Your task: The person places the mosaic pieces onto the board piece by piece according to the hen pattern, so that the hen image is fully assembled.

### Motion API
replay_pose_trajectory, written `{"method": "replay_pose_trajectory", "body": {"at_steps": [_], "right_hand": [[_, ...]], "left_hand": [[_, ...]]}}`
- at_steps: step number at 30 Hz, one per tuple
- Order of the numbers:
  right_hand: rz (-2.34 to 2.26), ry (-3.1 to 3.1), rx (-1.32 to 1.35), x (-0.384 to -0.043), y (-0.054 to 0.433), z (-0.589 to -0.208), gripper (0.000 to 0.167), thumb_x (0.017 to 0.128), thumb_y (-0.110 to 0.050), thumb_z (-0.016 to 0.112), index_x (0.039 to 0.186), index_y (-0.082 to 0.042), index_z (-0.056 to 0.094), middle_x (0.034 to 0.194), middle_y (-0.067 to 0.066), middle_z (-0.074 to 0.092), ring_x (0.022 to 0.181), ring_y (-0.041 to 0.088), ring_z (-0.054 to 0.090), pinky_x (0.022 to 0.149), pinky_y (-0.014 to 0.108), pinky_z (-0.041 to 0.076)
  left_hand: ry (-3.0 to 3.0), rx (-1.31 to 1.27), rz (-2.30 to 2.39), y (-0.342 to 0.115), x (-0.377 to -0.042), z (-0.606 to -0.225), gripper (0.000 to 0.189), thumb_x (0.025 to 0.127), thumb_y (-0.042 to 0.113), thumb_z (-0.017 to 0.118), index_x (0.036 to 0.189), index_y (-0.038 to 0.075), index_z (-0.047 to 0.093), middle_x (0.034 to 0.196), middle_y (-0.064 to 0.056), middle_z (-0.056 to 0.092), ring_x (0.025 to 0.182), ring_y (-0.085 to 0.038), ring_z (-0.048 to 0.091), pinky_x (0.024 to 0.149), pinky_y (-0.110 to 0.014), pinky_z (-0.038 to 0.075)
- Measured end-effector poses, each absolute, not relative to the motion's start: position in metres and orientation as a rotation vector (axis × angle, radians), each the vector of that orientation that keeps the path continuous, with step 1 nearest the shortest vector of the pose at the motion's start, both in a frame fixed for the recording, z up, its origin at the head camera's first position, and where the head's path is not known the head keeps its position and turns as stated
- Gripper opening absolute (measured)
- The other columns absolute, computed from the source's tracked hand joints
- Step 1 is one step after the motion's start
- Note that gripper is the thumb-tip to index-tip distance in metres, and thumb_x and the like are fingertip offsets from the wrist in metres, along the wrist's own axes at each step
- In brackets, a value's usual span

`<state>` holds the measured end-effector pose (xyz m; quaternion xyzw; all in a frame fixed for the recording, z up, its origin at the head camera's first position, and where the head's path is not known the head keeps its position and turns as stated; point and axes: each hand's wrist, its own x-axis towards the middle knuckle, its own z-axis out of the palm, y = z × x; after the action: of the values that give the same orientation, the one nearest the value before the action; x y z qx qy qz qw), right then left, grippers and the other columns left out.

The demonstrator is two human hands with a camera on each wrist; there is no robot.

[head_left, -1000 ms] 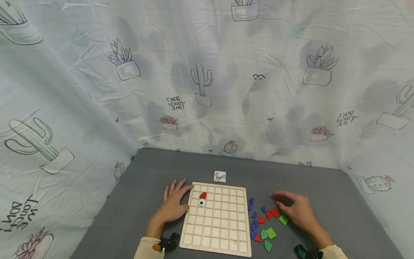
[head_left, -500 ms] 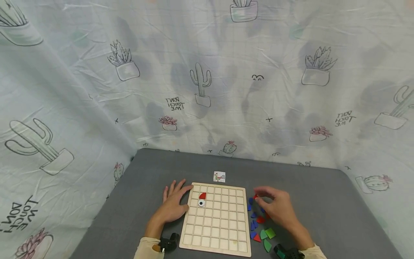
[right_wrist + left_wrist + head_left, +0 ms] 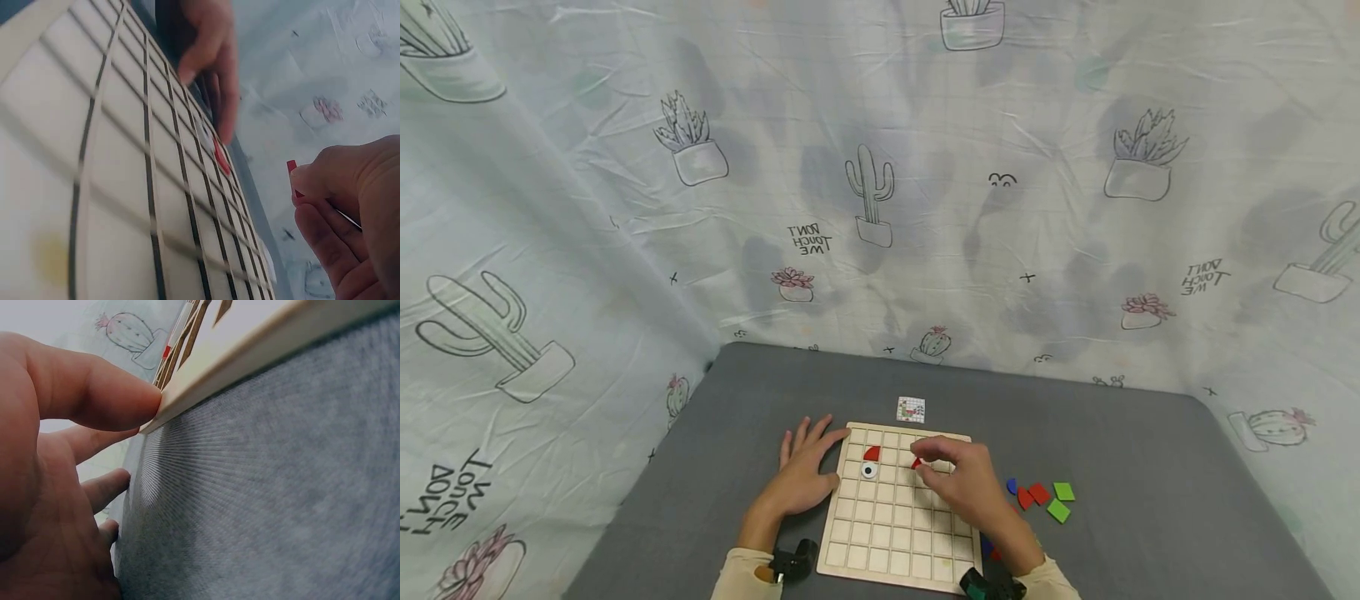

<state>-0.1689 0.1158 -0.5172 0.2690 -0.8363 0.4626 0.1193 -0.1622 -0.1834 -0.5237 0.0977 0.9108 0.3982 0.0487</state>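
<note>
A wooden grid board (image 3: pixel 857 556) lies on the table. My left hand (image 3: pixel 801 479) rests at its left edge with thumb and forefinger touching the rim, the other fingers spread; in the left wrist view the thumb (image 3: pixel 119 397) presses the board's side. Over the board's upper right part, my right hand (image 3: pixel 966 483) pinches a small flat red piece (image 3: pixel 292 167) between thumb and fingers, mostly covered by them. In the board's upper left cells lie a red curved-edge piece (image 3: pixel 872 453) and, just below it, a white eye piece (image 3: pixel 868 471) with a black dot.
Right of the board lie red pieces (image 3: pixel 1039 493), green squares (image 3: pixel 1063 492) and a blue piece (image 3: pixel 1012 486); my right forearm hides others. A small printed picture card (image 3: pixel 911 409) lies beyond the board's far edge. A patterned curtain (image 3: pixel 955 250) hangs behind the grey table (image 3: pixel 1135 500).
My right hand has moved left from the loose pieces to over the board, carrying the red piece. The left hand has stayed at the board's edge.
</note>
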Motion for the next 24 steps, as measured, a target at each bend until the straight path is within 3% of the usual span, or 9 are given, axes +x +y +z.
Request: {"method": "replay_pose_trajectory", "body": {"at_steps": [11, 19, 24], "right_hand": [[1.472, -2.494, 0.891, -0.173, 0.060, -0.521, 0.030, 0.092, 0.003, 0.082, 0.121, -0.006, 0.082, 0.112, 0.007, 0.084, 0.101, 0.019, 0.082, 0.089, 0.041, 0.068], [1.390, -2.531, 0.988, -0.180, 0.039, -0.530, 0.032, 0.094, 0.003, 0.080, 0.124, -0.006, 0.081, 0.117, 0.005, 0.083, 0.104, 0.019, 0.081, 0.090, 0.036, 0.067], [1.291, -2.567, 1.045, -0.183, 0.030, -0.531, 0.031, 0.095, 0.001, 0.080, 0.124, -0.007, 0.081, 0.116, 0.005, 0.083, 0.101, 0.016, 0.080, 0.087, 0.032, 0.066]], "left_hand": [[2.785, 0.301, 1.196, -0.185, -0.163, -0.526, 0.073, 0.087, 0.000, 0.066, 0.157, 0.015, 0.060, 0.178, -0.022, 0.033, 0.169, -0.052, 0.007, 0.130, -0.074, -0.008], [2.810, 0.401, 1.311, -0.187, -0.165, -0.538, 0.071, 0.086, 0.003, 0.065, 0.156, 0.012, 0.060, 0.174, -0.029, 0.034, 0.165, -0.059, 0.007, 0.126, -0.079, -0.009], [2.777, 0.338, 1.247, -0.186, -0.163, -0.526, 0.070, 0.088, 0.000, 0.067, 0.157, 0.013, 0.060, 0.177, -0.024, 0.032, 0.168, -0.054, 0.006, 0.129, -0.075, -0.009]]}}
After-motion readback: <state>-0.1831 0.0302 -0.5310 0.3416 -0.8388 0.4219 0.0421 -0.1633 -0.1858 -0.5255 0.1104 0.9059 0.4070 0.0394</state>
